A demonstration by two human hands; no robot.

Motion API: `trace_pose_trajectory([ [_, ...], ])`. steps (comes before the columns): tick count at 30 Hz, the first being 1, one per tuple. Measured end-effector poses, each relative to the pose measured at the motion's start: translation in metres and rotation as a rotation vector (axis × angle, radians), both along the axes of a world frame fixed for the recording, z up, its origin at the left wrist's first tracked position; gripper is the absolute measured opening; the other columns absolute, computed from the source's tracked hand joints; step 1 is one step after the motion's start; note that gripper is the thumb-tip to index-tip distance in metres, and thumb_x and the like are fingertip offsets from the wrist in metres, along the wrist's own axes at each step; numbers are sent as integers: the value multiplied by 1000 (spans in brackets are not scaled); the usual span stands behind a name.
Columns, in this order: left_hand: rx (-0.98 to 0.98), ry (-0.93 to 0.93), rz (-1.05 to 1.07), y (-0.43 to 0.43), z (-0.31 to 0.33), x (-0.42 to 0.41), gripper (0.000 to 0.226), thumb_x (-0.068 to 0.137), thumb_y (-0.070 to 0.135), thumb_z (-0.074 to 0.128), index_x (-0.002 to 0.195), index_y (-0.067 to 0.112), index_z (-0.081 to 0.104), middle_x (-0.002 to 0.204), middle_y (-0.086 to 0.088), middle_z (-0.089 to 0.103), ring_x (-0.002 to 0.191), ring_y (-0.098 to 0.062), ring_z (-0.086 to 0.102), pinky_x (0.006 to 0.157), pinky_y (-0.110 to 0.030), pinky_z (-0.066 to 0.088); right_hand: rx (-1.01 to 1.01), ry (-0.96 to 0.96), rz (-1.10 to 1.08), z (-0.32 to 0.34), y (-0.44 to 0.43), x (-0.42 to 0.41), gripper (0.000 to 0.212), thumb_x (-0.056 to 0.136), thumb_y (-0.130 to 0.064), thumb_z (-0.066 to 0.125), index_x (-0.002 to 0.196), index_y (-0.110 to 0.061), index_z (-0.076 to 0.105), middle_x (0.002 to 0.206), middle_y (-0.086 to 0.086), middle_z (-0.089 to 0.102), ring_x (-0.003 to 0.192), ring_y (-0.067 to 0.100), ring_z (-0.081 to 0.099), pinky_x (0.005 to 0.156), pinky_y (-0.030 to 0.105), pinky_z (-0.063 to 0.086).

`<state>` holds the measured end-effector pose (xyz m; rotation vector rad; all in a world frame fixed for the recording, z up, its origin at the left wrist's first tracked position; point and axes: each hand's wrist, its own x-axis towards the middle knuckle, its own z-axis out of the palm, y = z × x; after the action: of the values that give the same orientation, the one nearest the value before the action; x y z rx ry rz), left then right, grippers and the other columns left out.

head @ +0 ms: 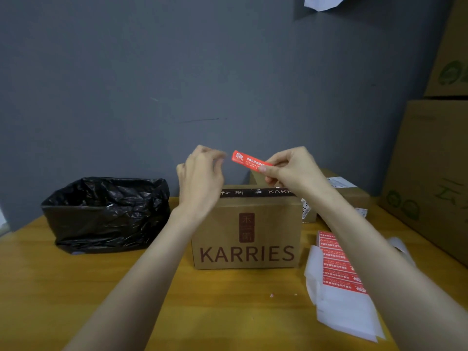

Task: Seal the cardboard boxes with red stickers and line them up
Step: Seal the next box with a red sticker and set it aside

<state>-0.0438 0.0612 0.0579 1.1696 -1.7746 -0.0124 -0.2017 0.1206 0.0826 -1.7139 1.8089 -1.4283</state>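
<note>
With a black bag (106,211) left of the KARRIES box (247,231) and sticker sheets (338,262) right of it, your right grip (291,169) pinches the red sticker (247,159) above it, long axis slanting up-left toward your curled left grip (200,172), its hold unclear.

A matte grey-blue wall (126,84) fills the upper view, marked by a faint dark scuff (200,120) near the centre. A white paper scrap (320,2) hangs at 12 o'clock. Below runs a yellowish wooden desk (76,287). At 3 o'clock, large brown cartons (430,173) stand stacked by the wall. The light is dim and even.
</note>
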Motion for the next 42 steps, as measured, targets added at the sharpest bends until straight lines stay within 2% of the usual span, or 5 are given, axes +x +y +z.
trace_pose_trajectory([
  [5, 350, 405, -303, -4, 13, 6, 31, 93, 40, 50, 80, 16, 66, 75, 2, 67, 74, -14, 61, 73, -31, 46, 11, 118, -28, 3, 0, -1, 11, 82, -22, 70, 73, -15, 70, 63, 2, 67, 55, 6, 59, 56, 17, 48],
  [18, 150, 133, -261, 8, 18, 8, 8, 81, 17, 72, 87, 15, 76, 67, 5, 66, 64, -1, 59, 60, -5, 45, 111, 88, 29, 1, -10, -5, 13, 89, -13, 61, 97, -9, 71, 70, 1, 68, 57, 4, 59, 45, 3, 38],
  [22, 57, 69, -192, 6, 14, 6, 17, 82, 17, 72, 97, 11, 74, 66, 5, 64, 64, -1, 58, 64, -9, 46, 191, 70, 64, 2, -14, -4, 45, 86, -14, 66, 128, -11, 50, 73, 1, 70, 67, 7, 65, 61, 8, 41],
  [28, 278, 182, -214, -12, 12, 5, 7, 80, 16, 73, 85, 14, 68, 62, 2, 66, 53, 5, 57, 51, -4, 39, 228, -84, 34, -3, -19, -7, 10, 86, -16, 65, 80, -9, 66, 74, 3, 70, 62, 8, 64, 54, 17, 44],
  [42, 444, 311, -188, -33, 3, -14, 26, 82, 16, 70, 60, 22, 58, 59, 7, 55, 57, -6, 48, 58, -24, 38, 238, -336, -84, -11, -36, -9, 12, 80, -8, 72, 71, -10, 64, 76, 12, 68, 72, 21, 64, 72, 30, 55],
])
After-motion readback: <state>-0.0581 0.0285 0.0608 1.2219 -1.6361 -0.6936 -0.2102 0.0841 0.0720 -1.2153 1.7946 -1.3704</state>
